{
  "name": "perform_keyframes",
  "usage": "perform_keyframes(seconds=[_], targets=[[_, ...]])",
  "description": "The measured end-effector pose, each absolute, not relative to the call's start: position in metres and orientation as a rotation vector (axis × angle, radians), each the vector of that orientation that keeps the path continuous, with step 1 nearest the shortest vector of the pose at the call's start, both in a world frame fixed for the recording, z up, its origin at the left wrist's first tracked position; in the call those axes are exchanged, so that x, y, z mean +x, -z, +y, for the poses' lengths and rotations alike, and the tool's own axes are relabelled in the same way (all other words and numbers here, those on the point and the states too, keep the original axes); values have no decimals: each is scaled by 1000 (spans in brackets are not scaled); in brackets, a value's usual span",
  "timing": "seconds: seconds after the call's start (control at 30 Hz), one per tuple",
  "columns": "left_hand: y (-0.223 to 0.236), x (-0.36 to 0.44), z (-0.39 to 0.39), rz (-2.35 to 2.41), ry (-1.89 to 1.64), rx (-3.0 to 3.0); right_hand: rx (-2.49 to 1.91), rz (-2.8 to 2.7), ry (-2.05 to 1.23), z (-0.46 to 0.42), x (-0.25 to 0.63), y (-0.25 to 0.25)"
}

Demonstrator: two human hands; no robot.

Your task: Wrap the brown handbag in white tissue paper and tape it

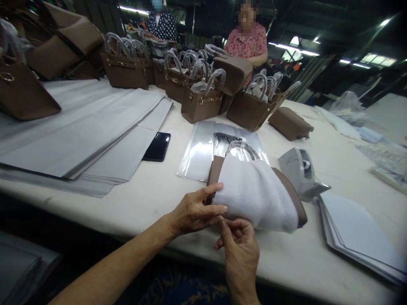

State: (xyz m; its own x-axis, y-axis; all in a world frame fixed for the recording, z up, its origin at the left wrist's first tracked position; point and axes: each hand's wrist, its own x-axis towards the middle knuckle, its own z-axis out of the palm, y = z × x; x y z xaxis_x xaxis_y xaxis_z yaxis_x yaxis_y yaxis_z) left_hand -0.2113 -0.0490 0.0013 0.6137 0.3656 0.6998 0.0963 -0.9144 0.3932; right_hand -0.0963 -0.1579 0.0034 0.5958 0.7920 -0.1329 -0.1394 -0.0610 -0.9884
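A brown handbag (217,169) lies on the table in front of me, with a soft white wrapping sheet (254,195) around its middle. Its handle (243,148), wrapped in clear plastic, sticks out at the far side. My left hand (195,212) grips the bag's left end, its fingers pressing on the edge of the sheet. Below that edge, my right hand (240,241) is closed in a pinch by the left fingertips. Whatever is between its thumb and finger is too small to make out.
Clear plastic bags (199,148) lie behind the handbag, and a grey tape dispenser (297,169) stands to its right. White sheets (359,228) are stacked at right, large grey sheets (95,123) at left beside a black phone (158,147). Several brown handbags (202,103) and two people are beyond.
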Motion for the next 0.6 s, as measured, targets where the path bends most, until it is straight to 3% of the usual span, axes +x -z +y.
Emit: perform_keyframes(seconds=[0.1,0.3,0.37,0.53,0.6], targets=[[3,-202,-51,458,-1344,2546,-1507,-639,-748,-155,-94,9],[8,-197,-48,539,-1312,2700,-1612,-681,-908,-193,-89,12],[8,-198,-48,540,-1297,2711,-1662,-779,-746,-201,-73,-11],[10,-203,-63,538,-1306,2758,-1758,-1038,25,-151,19,-100],[13,-207,-74,549,-1308,2811,-1767,-1206,7,-109,58,-124]])
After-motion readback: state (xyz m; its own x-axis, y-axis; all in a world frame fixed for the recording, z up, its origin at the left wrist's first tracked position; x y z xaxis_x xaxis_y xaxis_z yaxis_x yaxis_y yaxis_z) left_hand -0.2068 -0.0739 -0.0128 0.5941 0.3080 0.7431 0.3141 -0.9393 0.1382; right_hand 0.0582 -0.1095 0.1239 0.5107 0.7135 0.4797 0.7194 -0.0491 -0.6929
